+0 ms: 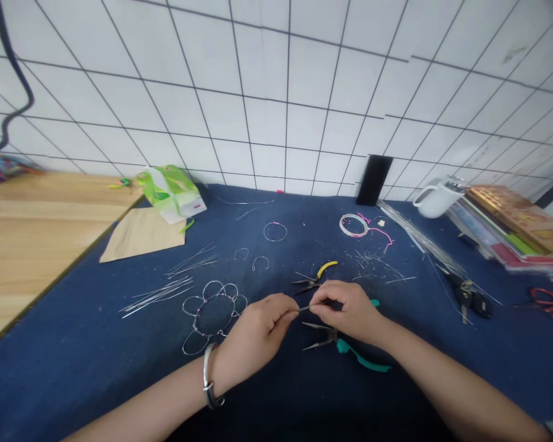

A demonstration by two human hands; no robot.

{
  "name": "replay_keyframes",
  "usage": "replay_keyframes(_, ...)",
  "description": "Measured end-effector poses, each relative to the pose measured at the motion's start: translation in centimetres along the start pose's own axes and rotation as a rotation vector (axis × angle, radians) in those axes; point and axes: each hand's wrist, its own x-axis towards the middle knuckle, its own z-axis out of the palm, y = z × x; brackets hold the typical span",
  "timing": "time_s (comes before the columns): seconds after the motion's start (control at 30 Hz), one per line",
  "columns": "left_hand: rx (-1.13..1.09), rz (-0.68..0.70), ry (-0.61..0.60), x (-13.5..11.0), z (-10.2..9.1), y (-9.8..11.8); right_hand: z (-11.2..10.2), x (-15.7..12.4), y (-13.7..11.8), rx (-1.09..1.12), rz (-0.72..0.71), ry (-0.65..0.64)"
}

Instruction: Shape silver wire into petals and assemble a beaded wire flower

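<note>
My left hand [268,322] and my right hand [345,307] pinch the two ends of a short, thin grey piece of wire [305,309] over the blue cloth. Fingertips cover most of it. Partly behind my left hand lies a flower-shaped wire frame [204,335], a ring with loops around it. Under and in front of my right hand are pliers with teal handles [362,358], jaws apart. Just beyond the hands rest small pliers with a yellow handle [326,269]. Two small bent wire pieces [260,264] and a wire ring [275,231] lie farther back.
Cut wires [159,296] lie at left, near brown paper [142,236] and a green packet [172,193]. A white spool with pink thread [354,225] and wire scraps [380,267] sit right of centre. Farther right are long wires [410,230], a white mug [437,199], books [520,221] and red-handled scissors [550,304].
</note>
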Motion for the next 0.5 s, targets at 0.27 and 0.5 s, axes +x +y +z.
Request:
replay_keyframes(0.27, -0.294, -0.214, -0.129, 0.32, -0.22, 0.3, -0.47, 0.04, -0.18, -0.011, 0.033, -0.045)
replay_keyframes(0.5, -0.769, -0.424, -0.228, 0.13, -0.07, 0.15, -0.1, -0.12, -0.17, 0.297, 0.201, -0.045)
